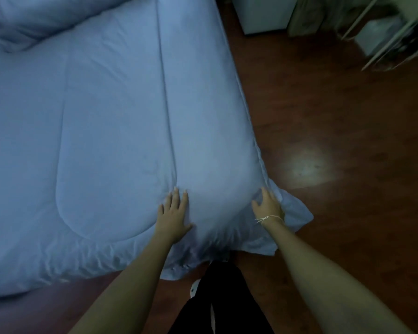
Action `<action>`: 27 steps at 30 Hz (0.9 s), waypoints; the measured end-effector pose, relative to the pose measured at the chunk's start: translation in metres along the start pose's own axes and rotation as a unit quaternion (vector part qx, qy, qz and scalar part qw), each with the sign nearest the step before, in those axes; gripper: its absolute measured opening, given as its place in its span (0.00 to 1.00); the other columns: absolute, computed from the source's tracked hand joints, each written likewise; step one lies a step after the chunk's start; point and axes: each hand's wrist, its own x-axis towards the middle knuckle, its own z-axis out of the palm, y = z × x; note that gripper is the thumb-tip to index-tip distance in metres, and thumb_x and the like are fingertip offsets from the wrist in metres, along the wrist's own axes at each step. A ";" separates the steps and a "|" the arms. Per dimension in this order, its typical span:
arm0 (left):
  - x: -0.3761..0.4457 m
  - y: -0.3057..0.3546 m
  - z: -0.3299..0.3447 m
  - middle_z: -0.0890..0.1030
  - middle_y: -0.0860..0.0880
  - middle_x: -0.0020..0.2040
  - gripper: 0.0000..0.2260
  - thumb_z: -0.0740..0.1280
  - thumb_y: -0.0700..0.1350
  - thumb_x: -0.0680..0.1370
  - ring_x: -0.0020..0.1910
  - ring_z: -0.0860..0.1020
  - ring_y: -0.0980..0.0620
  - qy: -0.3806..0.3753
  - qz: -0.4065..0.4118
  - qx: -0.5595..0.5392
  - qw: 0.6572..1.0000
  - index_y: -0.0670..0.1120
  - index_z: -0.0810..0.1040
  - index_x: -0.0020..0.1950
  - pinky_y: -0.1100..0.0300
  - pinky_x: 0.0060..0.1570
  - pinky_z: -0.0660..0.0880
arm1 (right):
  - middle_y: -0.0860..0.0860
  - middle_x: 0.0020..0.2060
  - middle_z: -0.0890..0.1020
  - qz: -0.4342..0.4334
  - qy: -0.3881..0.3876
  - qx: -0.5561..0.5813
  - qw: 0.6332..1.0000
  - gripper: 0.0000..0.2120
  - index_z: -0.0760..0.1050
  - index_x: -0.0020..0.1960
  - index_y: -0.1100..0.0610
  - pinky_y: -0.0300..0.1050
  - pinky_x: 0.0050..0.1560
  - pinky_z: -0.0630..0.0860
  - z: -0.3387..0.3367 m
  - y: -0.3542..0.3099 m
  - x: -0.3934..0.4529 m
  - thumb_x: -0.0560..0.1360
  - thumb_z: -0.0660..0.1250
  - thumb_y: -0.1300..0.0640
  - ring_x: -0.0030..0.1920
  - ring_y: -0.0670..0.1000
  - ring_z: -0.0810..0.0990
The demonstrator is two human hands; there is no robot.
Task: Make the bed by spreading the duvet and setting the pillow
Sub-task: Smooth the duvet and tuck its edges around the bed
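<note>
duvet (106,116) flat under both | left hand (173,213) spread, pressing | right hand (268,206) relaxed at corner

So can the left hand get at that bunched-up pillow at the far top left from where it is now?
Probably not without stepping along the bed. The left hand lies flat on the duvet near the foot corner, and the pillow sits at the far end. Nothing blocks the way; it just looks too far off.
</note>
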 end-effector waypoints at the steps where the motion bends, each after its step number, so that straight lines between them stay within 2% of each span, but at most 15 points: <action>1: -0.009 0.001 -0.005 0.43 0.43 0.79 0.42 0.61 0.62 0.76 0.77 0.47 0.42 -0.010 -0.016 -0.027 0.999 0.46 0.41 0.78 0.45 0.73 0.55 | 0.55 0.74 0.60 -0.025 0.007 -0.016 1.000 0.30 0.54 0.75 0.49 0.61 0.64 0.70 -0.004 -0.013 -0.010 0.76 0.60 0.49 0.69 0.60 0.68; 5: -0.049 -0.002 -0.018 0.51 0.43 0.78 0.36 0.57 0.60 0.78 0.76 0.53 0.43 0.026 -0.061 -0.104 0.992 0.45 0.46 0.78 0.47 0.72 0.58 | 0.56 0.77 0.51 -0.064 0.004 -0.071 0.995 0.32 0.50 0.77 0.49 0.62 0.72 0.58 -0.023 -0.055 -0.052 0.77 0.59 0.47 0.75 0.58 0.58; 11: -0.089 -0.019 -0.063 0.47 0.44 0.79 0.33 0.54 0.61 0.79 0.77 0.53 0.44 0.072 -0.066 -0.093 0.991 0.47 0.45 0.78 0.47 0.72 0.60 | 0.53 0.78 0.48 -0.104 0.044 -0.060 0.992 0.34 0.49 0.77 0.48 0.63 0.74 0.49 -0.069 -0.095 -0.102 0.75 0.59 0.48 0.77 0.56 0.50; 15: -0.095 -0.015 -0.107 0.47 0.43 0.79 0.32 0.53 0.59 0.80 0.76 0.55 0.44 0.127 -0.062 -0.115 0.983 0.47 0.45 0.78 0.48 0.70 0.63 | 0.52 0.78 0.46 -0.116 0.064 -0.053 0.990 0.33 0.49 0.77 0.47 0.62 0.74 0.48 -0.097 -0.106 -0.117 0.76 0.59 0.48 0.77 0.56 0.45; 22: -0.090 0.014 -0.169 0.49 0.44 0.79 0.30 0.52 0.59 0.81 0.76 0.56 0.45 0.217 -0.052 -0.101 0.970 0.47 0.48 0.78 0.49 0.70 0.62 | 0.51 0.78 0.46 -0.155 0.107 -0.052 0.981 0.32 0.48 0.77 0.45 0.62 0.75 0.47 -0.148 -0.124 -0.116 0.76 0.57 0.50 0.77 0.56 0.44; 27: -0.065 0.049 -0.203 0.59 0.44 0.76 0.25 0.53 0.56 0.81 0.72 0.64 0.44 0.291 -0.074 -0.086 0.950 0.46 0.59 0.75 0.52 0.67 0.67 | 0.52 0.78 0.48 -0.201 0.113 -0.061 0.971 0.31 0.52 0.76 0.46 0.60 0.75 0.47 -0.202 -0.131 -0.087 0.76 0.58 0.50 0.77 0.56 0.45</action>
